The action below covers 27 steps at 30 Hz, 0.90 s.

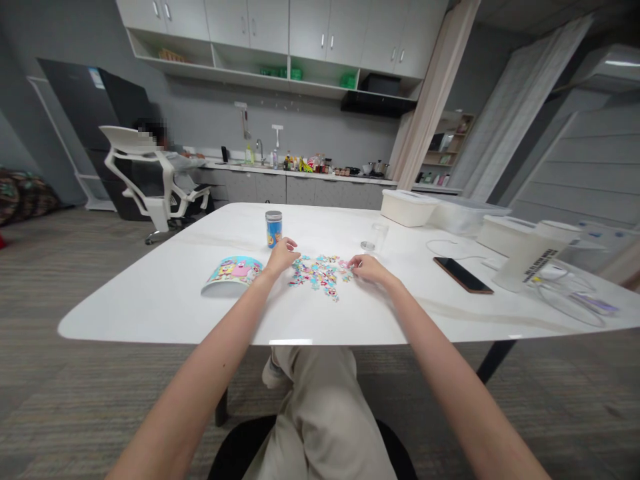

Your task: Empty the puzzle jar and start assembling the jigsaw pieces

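Observation:
A loose pile of small, colourful jigsaw puzzle pieces (320,272) lies spread on the white table. My left hand (283,256) is at the pile's left edge, its fingers apart and nothing visible in them. At the right edge, my right hand (370,268) has its thumb and fingertips together on what looks like one small puzzle piece (359,265). Behind my left hand a blue canister with a metal lid (274,229) stands upright. To the left lies a curved picture sheet (233,272) with cartoon figures, partly covered by my left forearm.
A clear jar (380,235) and a round lid (368,246) stand beyond my right hand. Further right are a phone (463,275), a white tumbler (537,257), cables and several storage boxes (407,207). A person sits in a white chair (150,173) by the far counter.

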Each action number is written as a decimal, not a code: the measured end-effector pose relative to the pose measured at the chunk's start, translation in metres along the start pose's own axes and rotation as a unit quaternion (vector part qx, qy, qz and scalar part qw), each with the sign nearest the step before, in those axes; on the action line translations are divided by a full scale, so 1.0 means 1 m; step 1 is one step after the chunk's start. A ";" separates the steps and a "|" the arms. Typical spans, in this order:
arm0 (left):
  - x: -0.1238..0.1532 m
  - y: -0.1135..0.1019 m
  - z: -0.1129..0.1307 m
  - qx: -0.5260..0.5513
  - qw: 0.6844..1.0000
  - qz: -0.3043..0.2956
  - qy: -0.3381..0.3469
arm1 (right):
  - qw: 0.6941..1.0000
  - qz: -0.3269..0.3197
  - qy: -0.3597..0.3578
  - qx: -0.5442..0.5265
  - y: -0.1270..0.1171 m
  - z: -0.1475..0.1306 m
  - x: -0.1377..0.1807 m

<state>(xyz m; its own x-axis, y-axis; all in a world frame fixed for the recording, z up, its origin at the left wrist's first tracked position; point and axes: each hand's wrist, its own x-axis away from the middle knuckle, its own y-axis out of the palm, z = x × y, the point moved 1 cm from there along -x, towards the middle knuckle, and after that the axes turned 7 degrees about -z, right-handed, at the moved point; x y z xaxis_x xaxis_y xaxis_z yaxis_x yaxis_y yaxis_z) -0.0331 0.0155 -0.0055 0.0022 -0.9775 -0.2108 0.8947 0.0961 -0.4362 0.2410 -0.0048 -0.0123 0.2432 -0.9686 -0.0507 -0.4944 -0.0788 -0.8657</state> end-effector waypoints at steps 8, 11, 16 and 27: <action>0.020 0.022 0.023 -0.071 0.986 -0.074 0.135 | 0.961 0.039 -0.041 -0.271 0.005 -0.001 -0.003; 0.031 0.036 0.036 -0.096 0.963 -0.148 0.203 | 0.935 0.015 -0.073 -0.346 0.003 -0.003 -0.001; 0.041 0.050 0.045 -0.110 0.943 -0.197 0.246 | 0.923 -0.016 -0.086 -0.375 0.001 -0.007 0.004; 0.031 0.040 0.042 -0.084 0.957 -0.167 0.221 | 0.939 0.015 -0.064 -0.338 -0.006 -0.011 0.003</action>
<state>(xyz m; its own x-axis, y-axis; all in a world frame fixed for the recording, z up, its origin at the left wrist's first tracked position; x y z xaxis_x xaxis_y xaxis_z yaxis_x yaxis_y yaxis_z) 0.0218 -0.0186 0.0072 -0.4941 -0.7873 -0.3688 0.7284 -0.1433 -0.6700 0.2357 -0.0092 -0.0013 0.2981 -0.9397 -0.1674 -0.9090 -0.2260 -0.3503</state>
